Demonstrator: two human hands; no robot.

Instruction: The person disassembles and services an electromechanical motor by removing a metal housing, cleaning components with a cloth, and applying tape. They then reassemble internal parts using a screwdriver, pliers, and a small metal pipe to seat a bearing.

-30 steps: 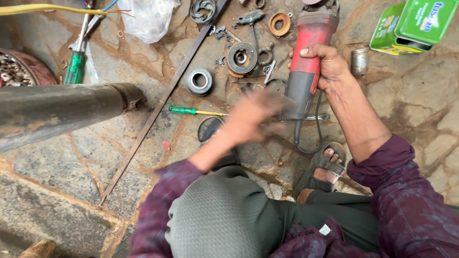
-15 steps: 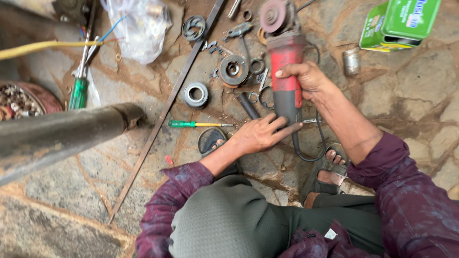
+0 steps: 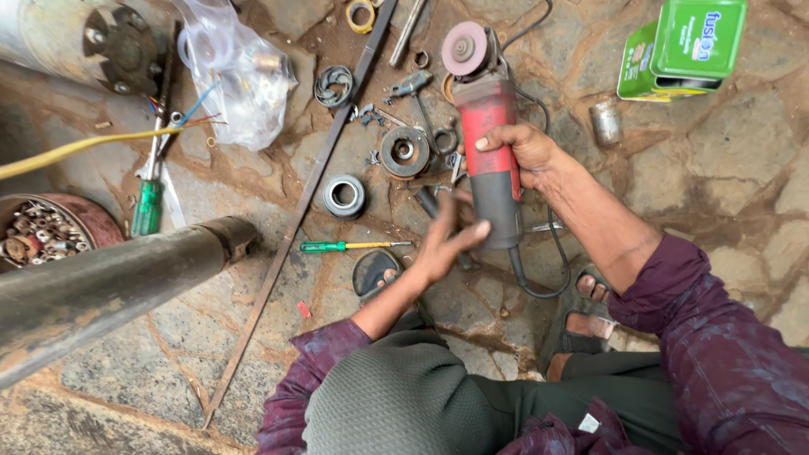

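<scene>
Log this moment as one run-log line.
right hand: grips red angle grinder at mid-body | left hand: on its grey rear end | green screwdriver: lying on stone floor

- The angle grinder (image 3: 487, 139) lies at top centre of the stone floor (image 3: 742, 194), disc end away from the person.
- The right hand (image 3: 524, 153) grips its body; the left hand (image 3: 447, 240) touches its near end.
- The screwdriver (image 3: 350, 246) lies left of the left hand.
- The ring-shaped bearing (image 3: 344, 195) sits behind the screwdriver; the round pulley part (image 3: 404, 152) lies to its right, just beside the grinder.
- The long flat bar (image 3: 295, 219) runs diagonally left of these parts.
- The large pipe (image 3: 109, 286) lies at far left.
- The tin box (image 3: 683, 50) stands at top right, well apart from the grinder.
</scene>
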